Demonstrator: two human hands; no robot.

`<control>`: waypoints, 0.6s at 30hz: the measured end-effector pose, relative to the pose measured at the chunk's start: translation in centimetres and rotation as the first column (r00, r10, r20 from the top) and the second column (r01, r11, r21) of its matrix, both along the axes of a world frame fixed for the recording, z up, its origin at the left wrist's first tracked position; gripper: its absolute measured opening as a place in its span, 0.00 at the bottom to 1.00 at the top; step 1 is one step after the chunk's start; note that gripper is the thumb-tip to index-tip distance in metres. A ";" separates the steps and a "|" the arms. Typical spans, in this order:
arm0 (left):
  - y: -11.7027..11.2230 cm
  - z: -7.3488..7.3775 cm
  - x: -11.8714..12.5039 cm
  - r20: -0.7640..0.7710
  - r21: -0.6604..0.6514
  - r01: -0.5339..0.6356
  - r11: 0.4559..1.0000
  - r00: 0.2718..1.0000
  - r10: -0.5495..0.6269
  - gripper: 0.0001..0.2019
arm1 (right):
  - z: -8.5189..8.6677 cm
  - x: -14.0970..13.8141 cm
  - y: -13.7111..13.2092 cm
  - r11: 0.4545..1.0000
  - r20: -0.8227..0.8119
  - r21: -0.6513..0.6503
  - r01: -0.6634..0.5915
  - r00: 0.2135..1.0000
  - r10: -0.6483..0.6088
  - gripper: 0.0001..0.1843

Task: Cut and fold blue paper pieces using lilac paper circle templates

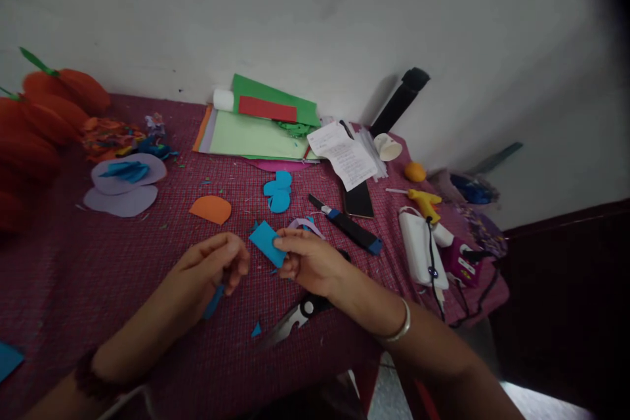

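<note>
My right hand [310,259] pinches a small rectangle of bright blue craft foam or paper [266,243] between thumb and fingers, above the table. Just left of it, my left hand [214,266] hovers with its fingers loosely curled and slightly apart, and nothing shows between them. A blue scrap [213,303] peeks out under that hand; whether it touches the palm I cannot tell. Scissors [290,321] lie below my right hand, their handles partly hidden by the wrist. Beyond my hands are blue rounded cutouts [278,192] and an orange half-round piece [211,209].
A black-and-blue cutter knife [352,228], a phone [359,200] and a written paper [344,154] lie on the right. Farther right are a yellow glue gun [424,202] and a white power bank [423,246]. Coloured sheets [256,134] lie by the wall; orange pumpkin shapes [69,88] stand left.
</note>
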State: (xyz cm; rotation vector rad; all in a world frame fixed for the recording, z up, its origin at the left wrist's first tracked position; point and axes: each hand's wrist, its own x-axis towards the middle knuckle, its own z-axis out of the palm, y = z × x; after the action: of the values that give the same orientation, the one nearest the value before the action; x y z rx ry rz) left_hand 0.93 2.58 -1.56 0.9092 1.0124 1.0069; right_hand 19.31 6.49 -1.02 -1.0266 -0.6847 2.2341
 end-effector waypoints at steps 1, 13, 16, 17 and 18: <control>-0.1 0.0 0.2 -0.028 0.010 0.008 1.000 1.000 -0.008 0.14 | -0.1 -0.1 -0.1 1.000 -0.003 -0.006 -0.002 1.000 0.002 0.16; -0.2 1.2 -1.0 -0.540 0.095 0.134 0.986 0.839 -0.063 0.12 | 5.6 7.4 3.2 0.751 -0.002 0.577 0.320 0.920 -0.391 0.11; 0.7 2.0 0.1 -0.652 0.156 0.272 0.950 0.751 -0.108 0.11 | 4.3 9.0 3.5 0.717 0.087 0.644 0.267 0.905 -0.416 0.12; 1.0 2.2 1.0 -0.697 0.196 0.333 0.922 0.709 -0.108 0.11 | 3.6 9.2 3.6 0.714 0.102 0.650 0.261 0.901 -0.422 0.12; 1.2 2.3 2.0 -0.747 0.232 0.403 0.885 0.656 -0.103 0.10 | 2.8 9.2 3.7 0.711 0.106 0.653 0.260 0.898 -0.426 0.12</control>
State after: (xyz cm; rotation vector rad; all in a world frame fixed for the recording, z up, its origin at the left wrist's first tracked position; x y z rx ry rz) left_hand 2.90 3.74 0.78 1.8271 1.2976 0.5855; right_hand 28.52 10.18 1.80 -0.9836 -1.1442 1.3916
